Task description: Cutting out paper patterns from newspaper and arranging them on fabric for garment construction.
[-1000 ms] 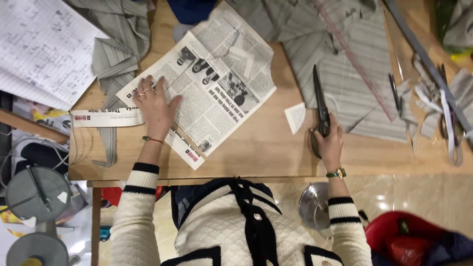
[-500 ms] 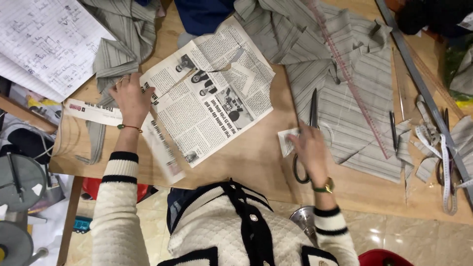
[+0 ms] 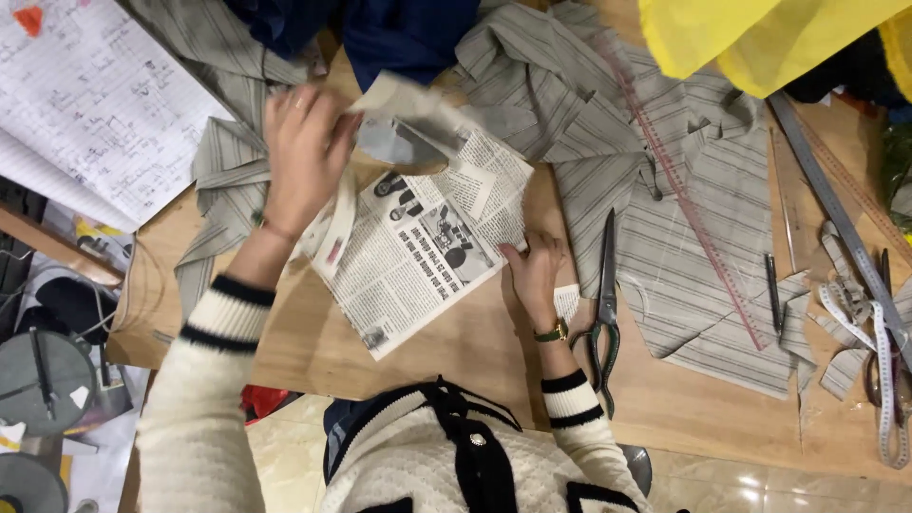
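While left hand [image 3: 302, 152] fingers clamped on newspaper [image 3: 418, 247] corner, right hand [image 3: 534, 275] fingers together, flat on it, scissors [image 3: 602, 304] beside.

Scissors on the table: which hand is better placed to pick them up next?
Likely the right hand. It lies flat on the newspaper's right edge, just beside the scissors, whose handles point toward the person. The left hand is across the sheet, lifting a folded corner.

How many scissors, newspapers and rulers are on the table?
Scissors: 1
Newspaper: 1, under the left hand and right hand
Rulers: 2, a pink see-through one and a metal one
Total: 4
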